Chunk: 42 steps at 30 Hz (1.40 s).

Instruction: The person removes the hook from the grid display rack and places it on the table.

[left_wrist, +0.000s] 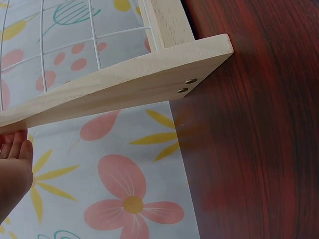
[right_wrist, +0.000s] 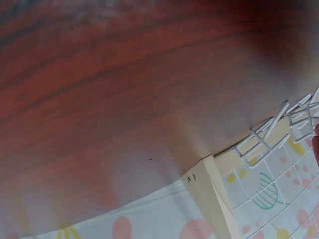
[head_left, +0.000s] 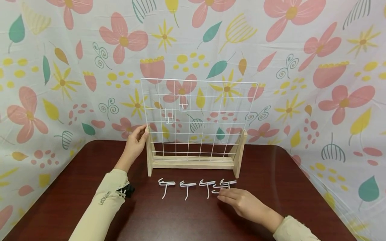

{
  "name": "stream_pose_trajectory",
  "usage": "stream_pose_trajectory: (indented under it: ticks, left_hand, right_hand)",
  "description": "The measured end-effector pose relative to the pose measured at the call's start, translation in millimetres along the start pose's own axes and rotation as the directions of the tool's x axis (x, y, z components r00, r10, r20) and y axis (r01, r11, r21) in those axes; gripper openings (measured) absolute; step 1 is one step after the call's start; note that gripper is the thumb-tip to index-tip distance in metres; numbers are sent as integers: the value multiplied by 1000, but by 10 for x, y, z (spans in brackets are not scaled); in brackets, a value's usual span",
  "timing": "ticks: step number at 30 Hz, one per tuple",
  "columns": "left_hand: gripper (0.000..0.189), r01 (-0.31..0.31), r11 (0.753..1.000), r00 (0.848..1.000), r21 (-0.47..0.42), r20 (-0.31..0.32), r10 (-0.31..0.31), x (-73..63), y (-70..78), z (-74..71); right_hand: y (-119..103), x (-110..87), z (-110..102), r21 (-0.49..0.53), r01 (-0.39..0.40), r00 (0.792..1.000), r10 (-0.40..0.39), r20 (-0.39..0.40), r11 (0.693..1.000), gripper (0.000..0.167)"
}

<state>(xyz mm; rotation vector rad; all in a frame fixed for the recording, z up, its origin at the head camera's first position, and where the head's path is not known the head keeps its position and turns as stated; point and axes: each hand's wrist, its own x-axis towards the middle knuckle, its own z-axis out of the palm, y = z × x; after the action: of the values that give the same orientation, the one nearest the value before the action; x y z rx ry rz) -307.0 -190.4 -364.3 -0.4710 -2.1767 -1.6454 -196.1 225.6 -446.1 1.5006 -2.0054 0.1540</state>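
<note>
A white wire grid rack (head_left: 199, 133) stands upright in a wooden stand (head_left: 193, 164). My left hand (head_left: 137, 139) grips the top of the stand's left upright (left_wrist: 124, 82), fingers curled at its outer side. Two white wire hooks hang on the grid, an upper hook (head_left: 183, 106) and a lower hook (head_left: 169, 119). Several more white hooks (head_left: 187, 184) lie in a row on the table before the stand. At the right end of the row, my right hand (head_left: 241, 202) pinches a white wire hook (head_left: 215, 191), partly hidden by the fingers and overlapping its neighbours.
The dark red-brown table (head_left: 169, 221) has a glossy wood grain. A floral cloth (head_left: 301, 100) hangs close behind the rack and beside the table's edges. The stand's right upright (head_left: 240, 155) rises behind the right hand.
</note>
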Motion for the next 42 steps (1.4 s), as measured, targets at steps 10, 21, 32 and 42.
stream_pose_trajectory:
  ticks: [10, 21, 32, 42]
  left_hand:
    - [43, 27, 1000, 1000, -1, 16, -27, -14, 53, -5]
    - [41, 20, 1000, 1000, 10, 18, -20, -102, 360, -7]
    - [40, 24, 999, 1000, 23, 15, -25, -109, 375, -2]
    - [40, 3, 1000, 1000, 4, 16, -3, -71, 290, -8]
  right_hand:
    - [26, -28, 47, -64, 96, 995, -95, 22, 993, 53]
    - [6, -15, 50, -86, 132, 988, -125, 88, 987, 57]
    - [-16, -34, 61, -120, 167, 979, -151, 136, 979, 62]
    - [-28, -45, 47, -121, 173, 973, -150, 178, 977, 33]
